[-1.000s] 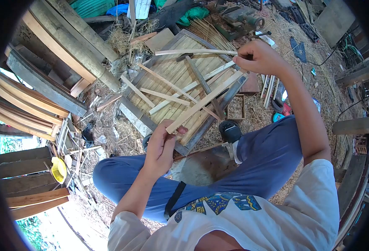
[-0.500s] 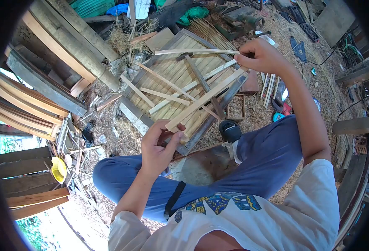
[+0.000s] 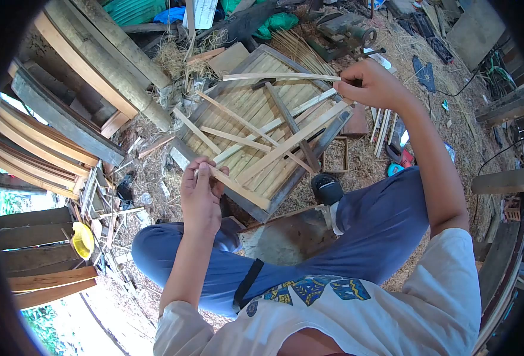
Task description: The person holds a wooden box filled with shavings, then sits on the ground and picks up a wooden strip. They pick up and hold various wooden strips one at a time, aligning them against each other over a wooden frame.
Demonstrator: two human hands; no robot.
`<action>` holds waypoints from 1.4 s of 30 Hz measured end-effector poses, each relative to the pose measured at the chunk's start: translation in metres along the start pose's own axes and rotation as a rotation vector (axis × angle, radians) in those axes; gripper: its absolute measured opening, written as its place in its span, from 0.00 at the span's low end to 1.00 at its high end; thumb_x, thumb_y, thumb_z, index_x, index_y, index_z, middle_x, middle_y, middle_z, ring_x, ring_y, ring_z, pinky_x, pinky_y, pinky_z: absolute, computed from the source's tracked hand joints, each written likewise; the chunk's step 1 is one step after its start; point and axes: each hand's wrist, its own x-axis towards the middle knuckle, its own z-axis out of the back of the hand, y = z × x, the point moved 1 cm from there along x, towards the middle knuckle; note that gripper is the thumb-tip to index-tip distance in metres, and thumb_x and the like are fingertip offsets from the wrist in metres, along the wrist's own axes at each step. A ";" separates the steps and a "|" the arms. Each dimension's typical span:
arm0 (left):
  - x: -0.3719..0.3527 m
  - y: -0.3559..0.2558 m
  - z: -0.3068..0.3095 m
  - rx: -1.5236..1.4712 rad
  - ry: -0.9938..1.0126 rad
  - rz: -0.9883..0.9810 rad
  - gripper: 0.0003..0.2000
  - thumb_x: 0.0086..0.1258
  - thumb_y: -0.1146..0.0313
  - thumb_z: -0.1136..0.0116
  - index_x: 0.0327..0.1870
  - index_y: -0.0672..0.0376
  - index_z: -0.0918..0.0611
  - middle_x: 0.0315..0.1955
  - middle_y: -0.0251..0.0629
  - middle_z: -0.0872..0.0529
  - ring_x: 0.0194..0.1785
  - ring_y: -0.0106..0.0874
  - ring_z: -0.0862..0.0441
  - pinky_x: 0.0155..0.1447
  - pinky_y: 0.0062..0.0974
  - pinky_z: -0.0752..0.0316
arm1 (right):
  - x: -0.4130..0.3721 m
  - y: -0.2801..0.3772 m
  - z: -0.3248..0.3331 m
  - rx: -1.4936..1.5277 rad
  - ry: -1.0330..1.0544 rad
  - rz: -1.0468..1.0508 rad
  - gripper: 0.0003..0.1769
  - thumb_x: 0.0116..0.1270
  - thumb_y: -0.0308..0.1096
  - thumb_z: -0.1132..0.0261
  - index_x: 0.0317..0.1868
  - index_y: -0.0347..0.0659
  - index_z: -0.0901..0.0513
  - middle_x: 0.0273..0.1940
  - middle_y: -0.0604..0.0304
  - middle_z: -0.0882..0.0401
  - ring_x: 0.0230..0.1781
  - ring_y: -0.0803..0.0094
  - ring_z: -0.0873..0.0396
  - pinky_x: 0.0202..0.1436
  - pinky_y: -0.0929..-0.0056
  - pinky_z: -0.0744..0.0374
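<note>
My left hand (image 3: 199, 193) is closed on the near-left end of a pale wooden strip (image 3: 244, 193), which slants over the panel's near corner. Raised at the right, my right hand (image 3: 369, 83) pinches the end of a thin wooden strip (image 3: 279, 76) that extends left above the panel's far part. Between my hands lies a slatted wooden panel (image 3: 262, 62) in a dark frame. Across it rest a hammer (image 3: 291, 124) with a dark head and long wooden handle, a wider pale strip (image 3: 297, 141), and several narrower strips (image 3: 235, 137).
A small wooden box (image 3: 335, 155) sits right of the panel, beside my dark shoe (image 3: 327, 188). Long boards (image 3: 101, 65) lean at the left, near a yellow hard-looking object (image 3: 83, 240). Loose sticks (image 3: 382, 130) and wood shavings cover the ground at the right.
My left hand has moved left, away from the wider strip's near end, and now grips the end of the strip at the near corner. My right hand has barely moved, still pinching its strip.
</note>
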 end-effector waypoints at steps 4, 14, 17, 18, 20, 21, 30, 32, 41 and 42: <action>0.004 0.005 0.008 -0.111 -0.017 0.246 0.20 0.85 0.71 0.47 0.73 0.65 0.27 0.55 0.40 0.15 0.54 0.31 0.11 0.56 0.22 0.11 | 0.000 0.007 0.003 0.026 0.028 -0.107 0.27 0.75 0.53 0.31 0.29 0.35 0.12 0.17 0.60 0.23 0.16 0.75 0.31 0.22 0.66 0.35; -0.008 0.005 -0.002 -0.152 0.169 0.315 0.24 0.78 0.73 0.37 0.71 0.71 0.25 0.59 0.43 0.13 0.67 0.36 0.15 0.69 0.18 0.17 | -0.003 0.012 0.005 0.123 0.050 -0.006 0.31 0.64 0.58 0.19 0.26 0.39 0.21 0.19 0.67 0.31 0.21 0.80 0.32 0.24 0.72 0.33; -0.010 0.007 -0.008 -0.173 0.241 0.333 0.26 0.77 0.76 0.36 0.73 0.72 0.27 0.60 0.43 0.15 0.66 0.38 0.15 0.71 0.19 0.19 | -0.004 0.009 0.001 0.182 0.040 0.078 0.31 0.59 0.55 0.16 0.28 0.37 0.22 0.23 0.65 0.29 0.24 0.79 0.31 0.25 0.70 0.32; -0.010 0.008 -0.009 -0.173 0.259 0.342 0.26 0.76 0.77 0.36 0.73 0.73 0.28 0.60 0.42 0.16 0.66 0.38 0.15 0.72 0.19 0.19 | -0.002 0.009 0.001 0.164 0.028 0.143 0.31 0.58 0.55 0.16 0.29 0.37 0.22 0.24 0.65 0.28 0.25 0.78 0.30 0.25 0.70 0.31; -0.012 0.007 -0.012 -0.118 0.291 0.378 0.27 0.76 0.79 0.36 0.74 0.73 0.29 0.58 0.42 0.16 0.65 0.38 0.15 0.72 0.20 0.19 | -0.002 0.009 0.002 0.122 0.030 0.157 0.31 0.58 0.55 0.16 0.31 0.36 0.22 0.27 0.64 0.27 0.27 0.74 0.29 0.28 0.68 0.30; -0.013 0.007 -0.014 -0.091 0.308 0.396 0.28 0.76 0.80 0.36 0.75 0.73 0.30 0.57 0.42 0.16 0.64 0.38 0.15 0.72 0.20 0.19 | -0.002 0.014 0.004 0.098 0.044 0.107 0.31 0.58 0.55 0.17 0.31 0.36 0.23 0.28 0.63 0.27 0.28 0.71 0.28 0.31 0.68 0.29; -0.013 0.021 -0.007 0.070 0.229 0.427 0.25 0.85 0.53 0.43 0.66 0.68 0.24 0.46 0.38 0.18 0.51 0.31 0.14 0.63 0.26 0.14 | -0.002 0.030 0.003 0.101 -0.130 0.237 0.24 0.71 0.51 0.27 0.41 0.35 0.18 0.34 0.57 0.22 0.37 0.62 0.24 0.39 0.64 0.26; -0.015 0.024 -0.012 0.383 0.254 0.363 0.28 0.86 0.45 0.49 0.65 0.65 0.22 0.46 0.37 0.19 0.50 0.32 0.14 0.60 0.28 0.14 | -0.001 0.029 0.003 0.078 -0.084 0.227 0.22 0.73 0.49 0.28 0.42 0.34 0.17 0.34 0.57 0.22 0.38 0.61 0.23 0.40 0.63 0.25; -0.017 0.035 -0.023 0.694 0.288 -0.109 0.24 0.89 0.48 0.53 0.62 0.63 0.19 0.31 0.35 0.16 0.42 0.29 0.16 0.57 0.30 0.23 | -0.005 0.022 0.006 0.040 -0.022 0.198 0.25 0.74 0.52 0.28 0.37 0.35 0.18 0.30 0.57 0.24 0.30 0.63 0.28 0.36 0.62 0.27; -0.017 0.035 -0.025 0.630 0.259 -0.139 0.23 0.89 0.49 0.52 0.61 0.63 0.19 0.29 0.33 0.17 0.41 0.27 0.17 0.56 0.29 0.22 | -0.005 0.023 0.008 0.032 -0.026 0.199 0.25 0.74 0.52 0.27 0.36 0.35 0.19 0.29 0.57 0.25 0.30 0.63 0.28 0.36 0.62 0.27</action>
